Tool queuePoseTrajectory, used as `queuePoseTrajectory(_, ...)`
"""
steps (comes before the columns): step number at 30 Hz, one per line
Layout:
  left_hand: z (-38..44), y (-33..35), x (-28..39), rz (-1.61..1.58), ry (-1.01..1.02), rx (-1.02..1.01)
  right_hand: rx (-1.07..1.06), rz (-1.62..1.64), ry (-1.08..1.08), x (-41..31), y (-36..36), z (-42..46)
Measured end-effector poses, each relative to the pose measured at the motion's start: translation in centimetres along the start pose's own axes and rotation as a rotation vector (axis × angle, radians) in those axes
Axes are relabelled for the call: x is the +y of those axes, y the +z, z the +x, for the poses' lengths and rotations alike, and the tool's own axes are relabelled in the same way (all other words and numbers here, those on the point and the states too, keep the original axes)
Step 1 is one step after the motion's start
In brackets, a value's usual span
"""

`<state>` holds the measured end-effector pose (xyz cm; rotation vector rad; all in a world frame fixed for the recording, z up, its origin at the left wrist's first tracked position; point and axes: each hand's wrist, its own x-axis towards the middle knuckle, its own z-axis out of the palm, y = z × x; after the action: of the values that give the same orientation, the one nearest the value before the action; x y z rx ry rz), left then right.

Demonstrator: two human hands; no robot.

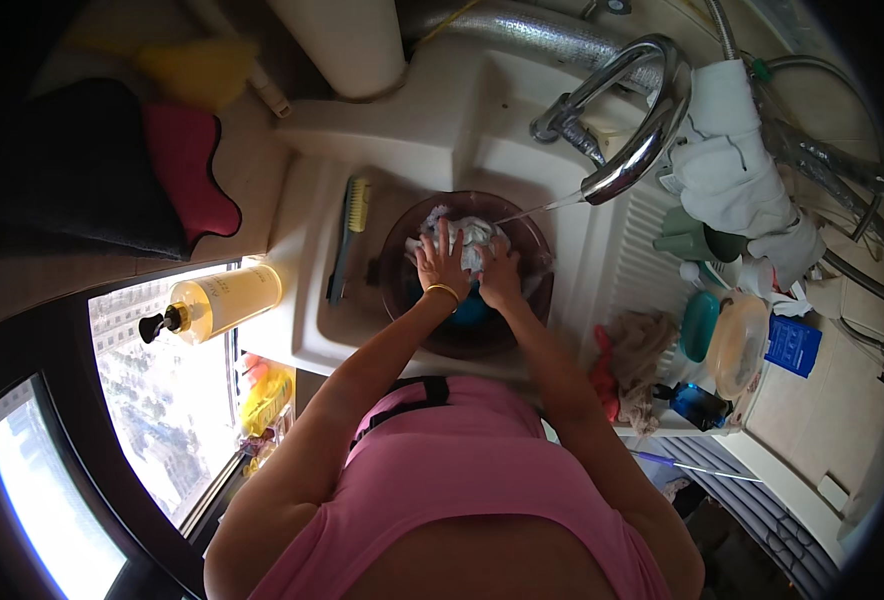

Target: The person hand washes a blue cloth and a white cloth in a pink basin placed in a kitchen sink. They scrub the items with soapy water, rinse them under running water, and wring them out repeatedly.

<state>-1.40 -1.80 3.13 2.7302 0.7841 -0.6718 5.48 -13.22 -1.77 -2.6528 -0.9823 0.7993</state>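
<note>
My left hand lies on a wet white cloth, its fingers spread. A gold-coloured bangle circles that wrist. Against the cloth's right side rests my right hand, fingers bent; whether they grip the fabric I cannot tell. Both hands and the cloth are inside a dark reddish-brown basin, which stands in a pale laundry sink. Something blue shows low in the basin, below my wrists. From the chrome faucet a thin stream of water runs down to the cloth.
Left of the basin lies a scrub brush. A pump bottle of yellow liquid stands by the window. The ribbed drainboard at right borders a brown cloth, a teal container and a blue bottle.
</note>
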Motion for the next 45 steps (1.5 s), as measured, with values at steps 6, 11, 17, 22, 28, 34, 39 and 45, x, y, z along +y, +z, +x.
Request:
queuePoseTrajectory(6, 3.7, 5.1, -1.2, 0.117, 0.259, -0.149, -0.084, -0.092, 0.001, 1.5, 1.3, 2.6)
queuePoseTrajectory(11, 5.3, 5.8, -1.3, 0.122, 0.249, -0.364, 0.055, -0.120, -0.167, 3.2, 3.4, 4.0)
queuePoseTrajectory(17, 5.1, 3.0, -3.7, -0.554, 0.204, -0.165, 0.171, 0.413, 0.034, 2.8, -5.1, 3.5)
queuePoseTrajectory(22, 5.0, 4.8, -5.3, -0.934, -0.214, -0.017, 0.143, 0.843, -0.044, -6.0, -15.5, -2.9)
queuePoseTrajectory(28, 1.5, -2.9, -3.1, -2.312, -0.183, -0.679, 0.219, 1.115, -0.390, -10.9, -23.7, -10.2)
queuePoseTrajectory(34, -0.5, -6.5, -2.4, -2.782, 0.439, -0.806, 0.244, 1.341, -0.222, -8.4, -23.4, -10.0)
queuePoseTrajectory(39, -1.7, -7.7, -1.8, -2.758, 0.433, -0.669, 0.550, 0.431, -0.393, -8.7, -16.8, -9.2)
queuePoseTrajectory(45, -1.7, -9.3, -0.4, -2.791, 0.267, -0.759, 0.736, 0.217, -0.369, -11.4, -14.0, -10.0)
